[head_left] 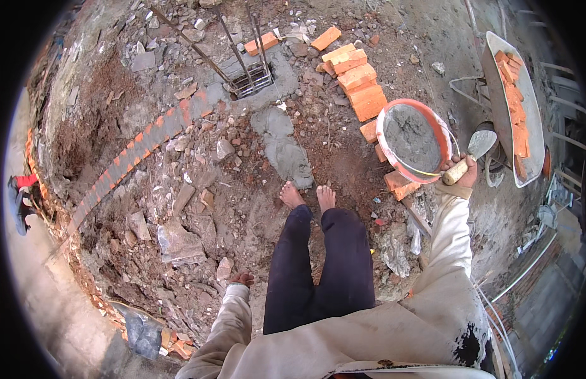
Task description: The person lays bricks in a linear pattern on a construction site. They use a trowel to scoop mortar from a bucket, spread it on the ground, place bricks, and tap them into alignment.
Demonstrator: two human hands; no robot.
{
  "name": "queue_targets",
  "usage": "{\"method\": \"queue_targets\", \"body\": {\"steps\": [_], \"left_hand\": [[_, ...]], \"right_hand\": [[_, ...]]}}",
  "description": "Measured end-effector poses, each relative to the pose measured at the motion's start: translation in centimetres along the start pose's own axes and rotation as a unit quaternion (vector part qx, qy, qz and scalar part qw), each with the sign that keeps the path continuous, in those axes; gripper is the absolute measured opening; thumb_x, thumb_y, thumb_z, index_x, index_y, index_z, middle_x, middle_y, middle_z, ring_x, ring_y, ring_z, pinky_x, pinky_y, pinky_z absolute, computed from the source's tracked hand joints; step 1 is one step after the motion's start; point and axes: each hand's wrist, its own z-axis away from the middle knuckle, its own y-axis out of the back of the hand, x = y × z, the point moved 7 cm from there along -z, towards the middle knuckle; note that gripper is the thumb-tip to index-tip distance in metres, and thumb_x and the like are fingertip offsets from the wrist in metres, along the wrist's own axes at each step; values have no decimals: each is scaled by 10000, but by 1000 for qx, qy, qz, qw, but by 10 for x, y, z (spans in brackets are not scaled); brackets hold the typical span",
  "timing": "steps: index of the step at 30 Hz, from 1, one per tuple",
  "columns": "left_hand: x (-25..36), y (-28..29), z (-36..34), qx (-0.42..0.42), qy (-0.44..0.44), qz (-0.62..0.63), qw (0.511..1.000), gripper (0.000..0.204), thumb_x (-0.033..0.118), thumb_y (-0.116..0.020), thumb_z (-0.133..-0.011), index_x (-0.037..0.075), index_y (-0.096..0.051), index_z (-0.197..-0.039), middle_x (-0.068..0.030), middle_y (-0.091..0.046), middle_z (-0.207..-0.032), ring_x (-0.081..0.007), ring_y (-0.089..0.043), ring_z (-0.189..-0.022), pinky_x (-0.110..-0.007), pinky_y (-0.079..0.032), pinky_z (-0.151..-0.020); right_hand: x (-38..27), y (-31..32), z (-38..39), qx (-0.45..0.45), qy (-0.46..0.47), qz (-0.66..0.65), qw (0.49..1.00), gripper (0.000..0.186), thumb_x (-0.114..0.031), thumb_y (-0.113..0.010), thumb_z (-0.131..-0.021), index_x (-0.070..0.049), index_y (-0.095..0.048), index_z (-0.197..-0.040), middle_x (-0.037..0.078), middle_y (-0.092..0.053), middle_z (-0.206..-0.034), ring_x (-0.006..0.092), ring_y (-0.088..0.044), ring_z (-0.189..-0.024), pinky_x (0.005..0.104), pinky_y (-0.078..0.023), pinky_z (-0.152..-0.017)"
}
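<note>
My right hand point(461, 175) is closed round the wooden handle of a trowel point(482, 143), its metal blade pointing away from me. Those same fingers also grip the thin wire handle of an orange-red bucket point(444, 140). Grey wet mortar point(409, 134) fills much of the bucket, which hangs or rests beside a row of orange bricks point(367, 100); whether it touches the ground cannot be told. My left hand point(244, 278) hangs low beside my leg with nothing visible in it, its fingers small in view and seemingly loose and apart.
A mortar strip point(281, 144) runs from my bare feet to steel bars point(252, 79) standing in concrete. Leftward curves a low brick course point(138, 151). A wheelbarrow point(533, 126) with bricks stands at right. Rubble and stones point(225, 149) cover the ground. Part of another person point(23, 196) shows far left.
</note>
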Motion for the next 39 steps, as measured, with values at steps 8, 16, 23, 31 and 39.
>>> {"method": "queue_targets", "body": {"steps": [8, 16, 23, 31, 39], "left_hand": [[-12, 23, 16, 73, 12, 109, 991, 289, 337, -611, -827, 124, -576, -1021, -94, -662, -882, -216, -630, -661, -315, -425, -487], [-31, 14, 34, 72, 16, 129, 989, 279, 195, -606, -836, 19, -530, -1038, -154, -625, -798, -267, -599, -621, -385, -517, -549], [28, -8, 37, 67, 26, -3, 997, 302, 217, -494, -893, 11, -478, -1115, -187, -623, -908, -316, -625, -820, -401, -530, -667], [41, -17, 59, 67, 12, 57, 996, 276, 253, -585, -863, 80, -538, -1073, -110, -641, -881, -244, -624, -711, -342, -441, -529], [4, -36, 53, 82, 13, 98, 992, 309, 234, -603, -845, 31, -548, -1072, -131, -648, -829, -229, -621, -670, -329, -488, -564]], "right_hand": [[-13, -20, -37, 100, 31, 114, 988, 165, -254, -559, -733, -116, -475, -767, 26, -497, -642, 181, -479, -487, 333, -425, -423], [-87, -14, -51, 164, -8, 202, 965, 211, -309, -543, -731, -113, -474, -768, 54, -464, -560, 213, -448, -414, 339, -374, -378], [-97, -88, -35, 120, -71, 146, 979, 202, -312, -542, -727, -122, -475, -737, 26, -446, -561, 169, -419, -422, 338, -382, -398], [-50, -62, -76, 113, -34, 145, 982, 191, -282, -530, -738, -100, -474, -747, 62, -474, -574, 229, -487, -415, 413, -432, -371], [-10, -81, -115, 126, -30, 160, 979, 157, -239, -547, -728, -101, -472, -719, 25, -458, -650, 192, -482, -565, 330, -401, -532]]}}
